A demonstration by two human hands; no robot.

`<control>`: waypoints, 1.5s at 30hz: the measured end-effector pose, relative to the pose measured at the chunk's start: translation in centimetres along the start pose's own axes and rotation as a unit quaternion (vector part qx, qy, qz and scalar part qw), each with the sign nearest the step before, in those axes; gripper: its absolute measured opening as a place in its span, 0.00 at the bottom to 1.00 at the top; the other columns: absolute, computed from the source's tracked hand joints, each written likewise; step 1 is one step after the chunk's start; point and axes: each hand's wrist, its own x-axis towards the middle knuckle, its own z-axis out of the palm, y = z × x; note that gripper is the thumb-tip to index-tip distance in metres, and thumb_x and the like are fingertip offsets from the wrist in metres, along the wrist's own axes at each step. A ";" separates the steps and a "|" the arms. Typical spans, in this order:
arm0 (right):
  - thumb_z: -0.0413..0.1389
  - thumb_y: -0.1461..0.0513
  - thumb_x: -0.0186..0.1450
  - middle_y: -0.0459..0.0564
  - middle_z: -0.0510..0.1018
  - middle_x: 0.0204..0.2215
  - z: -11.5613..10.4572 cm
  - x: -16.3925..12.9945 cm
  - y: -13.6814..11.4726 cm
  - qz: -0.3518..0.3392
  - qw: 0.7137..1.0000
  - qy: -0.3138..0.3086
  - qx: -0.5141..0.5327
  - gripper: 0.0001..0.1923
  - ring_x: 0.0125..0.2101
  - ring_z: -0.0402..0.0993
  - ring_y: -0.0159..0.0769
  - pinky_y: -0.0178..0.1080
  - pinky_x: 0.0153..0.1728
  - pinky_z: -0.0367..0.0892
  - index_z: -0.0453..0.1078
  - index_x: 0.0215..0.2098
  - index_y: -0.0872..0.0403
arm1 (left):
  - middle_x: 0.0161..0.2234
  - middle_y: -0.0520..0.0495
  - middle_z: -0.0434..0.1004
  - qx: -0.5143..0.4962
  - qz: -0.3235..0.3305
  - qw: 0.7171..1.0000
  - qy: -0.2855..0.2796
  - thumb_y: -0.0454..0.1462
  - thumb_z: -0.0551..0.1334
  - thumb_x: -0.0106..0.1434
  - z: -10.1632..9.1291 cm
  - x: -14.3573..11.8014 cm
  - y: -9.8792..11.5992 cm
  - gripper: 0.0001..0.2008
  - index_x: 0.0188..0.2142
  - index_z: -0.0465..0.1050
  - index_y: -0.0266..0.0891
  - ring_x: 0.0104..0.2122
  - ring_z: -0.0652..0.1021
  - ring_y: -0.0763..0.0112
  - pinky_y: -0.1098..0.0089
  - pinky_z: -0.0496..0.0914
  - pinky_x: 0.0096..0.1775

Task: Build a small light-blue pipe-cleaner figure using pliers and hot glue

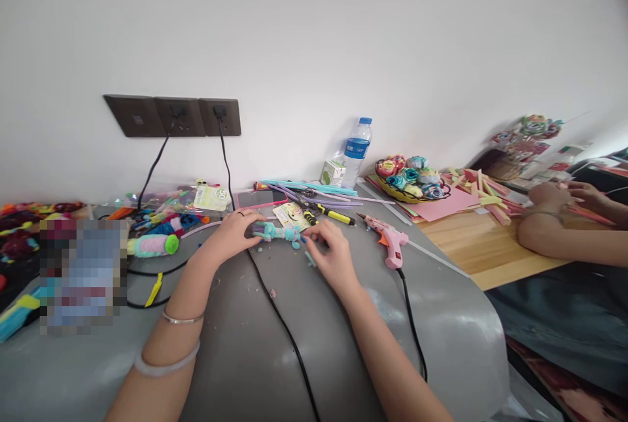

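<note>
A small light-blue and purple fuzzy pipe-cleaner figure [279, 233] lies sideways just above the grey table, between my hands. My left hand [234, 232] is closed around its purple left end. At the other end, the fingertips of my right hand [332, 253] pinch the figure, with a tiny dark-blue bit showing at the tips. Small light-blue scraps lie just below. To the right of my right hand, a pink glue gun [391, 242] rests on the table with its nozzle toward the upper left. Behind the figure are a phone [261, 198] and yellow-black pliers [310, 215].
Pipe cleaners [314, 188], a water bottle [356, 152] and a basket of paper flowers [411, 180] stand along the wall. Black cords [280, 317] cross the table. Fuzzy crafts [154, 245] crowd the left. Another person's hands [554, 196] work above a wooden table at right.
</note>
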 end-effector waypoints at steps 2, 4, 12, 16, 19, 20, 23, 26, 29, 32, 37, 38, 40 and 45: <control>0.56 0.63 0.68 0.49 0.76 0.32 0.9 0.1 -1.3 -0.029 0.998 -0.052 -0.031 0.04 0.37 0.71 0.40 0.43 0.41 0.59 0.74 0.36 0.50 | 0.56 0.41 0.75 -0.006 0.000 1.000 0.006 0.40 0.64 0.60 0.1 0.0 -0.2 0.20 0.53 0.74 0.45 0.60 0.71 0.50 0.51 0.67 0.58; 0.59 0.64 0.68 0.49 0.77 0.35 2.3 0.4 -2.4 -0.051 0.992 -0.101 -0.055 0.04 0.40 0.72 0.40 0.43 0.43 0.57 0.75 0.37 0.50 | 0.56 0.42 0.76 -0.008 0.000 1.000 0.010 0.40 0.64 0.60 0.2 0.0 -0.4 0.20 0.53 0.74 0.45 0.60 0.72 0.50 0.51 0.67 0.59; 0.60 0.64 0.68 0.51 0.77 0.37 6.6 1.5 -3.6 -0.047 0.964 -0.177 -0.192 0.04 0.40 0.70 0.42 0.44 0.43 0.52 0.78 0.35 0.51 | 0.55 0.41 0.77 -0.007 0.002 1.000 0.003 0.38 0.64 0.59 -0.1 0.1 -0.2 0.19 0.51 0.75 0.44 0.60 0.72 0.50 0.51 0.67 0.59; 0.59 0.63 0.69 0.51 0.77 0.37 6.6 1.4 -3.6 -0.048 0.958 -0.185 -0.215 0.07 0.39 0.70 0.41 0.45 0.43 0.51 0.77 0.33 0.52 | 0.55 0.41 0.77 -0.004 0.001 1.000 0.003 0.38 0.64 0.60 -0.1 0.1 -0.2 0.19 0.52 0.75 0.44 0.59 0.72 0.51 0.51 0.67 0.59; 0.57 0.64 0.70 0.52 0.78 0.37 6.7 1.4 -3.9 -0.047 0.952 -0.198 -0.230 0.09 0.40 0.71 0.41 0.45 0.43 0.51 0.77 0.33 0.53 | 0.55 0.41 0.77 -0.003 -0.001 1.000 0.001 0.38 0.64 0.60 0.0 0.1 -0.2 0.20 0.52 0.75 0.43 0.59 0.72 0.51 0.51 0.67 0.59; 0.56 0.64 0.70 0.52 0.78 0.36 6.8 1.4 -4.0 -0.048 0.950 -0.200 -0.233 0.09 0.40 0.71 0.41 0.45 0.44 0.51 0.76 0.33 0.54 | 0.55 0.41 0.77 -0.005 -0.003 1.000 0.000 0.37 0.64 0.59 0.0 0.1 -0.2 0.20 0.52 0.75 0.43 0.60 0.72 0.51 0.52 0.67 0.59; 0.55 0.66 0.69 0.52 0.78 0.36 6.7 1.3 -4.2 -0.045 0.956 -0.193 -0.218 0.09 0.40 0.71 0.41 0.44 0.43 0.53 0.75 0.32 0.54 | 0.55 0.42 0.77 -0.010 -0.008 1.000 -0.002 0.36 0.64 0.58 0.0 0.2 -0.2 0.21 0.52 0.75 0.43 0.60 0.71 0.51 0.52 0.66 0.59; 0.56 0.67 0.66 0.51 0.78 0.37 5.7 1.3 -4.1 -0.022 0.978 -0.150 -0.140 0.06 0.40 0.72 0.40 0.43 0.44 0.55 0.74 0.32 0.53 | 0.55 0.42 0.76 -0.015 -0.007 1.000 0.009 0.36 0.64 0.58 -0.2 0.1 -0.2 0.20 0.51 0.75 0.44 0.59 0.71 0.50 0.51 0.66 0.59; 0.55 0.68 0.63 0.49 0.79 0.35 4.1 1.2 -3.5 0.014 0.996 -0.088 0.008 0.06 0.38 0.74 0.38 0.42 0.43 0.60 0.73 0.33 0.52 | 0.54 0.43 0.76 -0.028 0.007 0.999 0.036 0.39 0.63 0.61 -0.6 0.0 0.0 0.18 0.51 0.75 0.44 0.57 0.72 0.50 0.51 0.67 0.57; 0.55 0.65 0.62 0.48 0.79 0.31 2.5 1.1 -2.4 0.061 0.986 -0.044 0.151 0.04 0.34 0.74 0.37 0.40 0.40 0.65 0.72 0.33 0.52 | 0.53 0.44 0.76 -0.050 0.023 0.997 0.058 0.41 0.62 0.63 -1.1 0.0 0.7 0.16 0.50 0.75 0.44 0.54 0.73 0.52 0.52 0.67 0.55; 0.62 0.60 0.60 0.49 0.79 0.32 0.7 0.6 -1.5 0.104 0.953 0.009 0.284 0.05 0.34 0.75 0.37 0.39 0.38 0.69 0.73 0.34 0.52 | 0.50 0.45 0.77 -0.129 0.070 0.986 0.083 0.39 0.61 0.65 -1.1 0.3 2.9 0.12 0.47 0.75 0.43 0.52 0.75 0.56 0.58 0.68 0.53; 0.62 0.60 0.60 0.49 0.79 0.33 0.5 0.5 -1.5 0.106 0.947 0.014 0.303 0.06 0.34 0.76 0.37 0.40 0.38 0.70 0.73 0.36 0.52 | 0.48 0.44 0.78 -0.154 0.087 0.980 0.087 0.38 0.61 0.64 -0.9 0.3 3.4 0.11 0.46 0.76 0.43 0.51 0.76 0.57 0.59 0.69 0.53; 0.63 0.60 0.60 0.49 0.80 0.34 0.2 0.2 -1.6 0.107 0.943 0.018 0.315 0.07 0.35 0.77 0.37 0.40 0.39 0.70 0.74 0.37 0.51 | 0.47 0.44 0.78 -0.191 0.116 0.971 0.089 0.37 0.61 0.64 -0.5 0.4 4.4 0.09 0.44 0.76 0.42 0.51 0.76 0.59 0.61 0.69 0.53; 0.61 0.62 0.61 0.49 0.82 0.32 -0.2 -0.2 -1.8 0.110 0.966 0.016 0.232 0.04 0.34 0.77 0.38 0.40 0.37 0.67 0.77 0.34 0.52 | 0.42 0.45 0.78 -0.237 0.161 0.953 0.101 0.34 0.62 0.64 0.6 0.3 6.2 0.05 0.39 0.77 0.41 0.45 0.78 0.65 0.65 0.71 0.49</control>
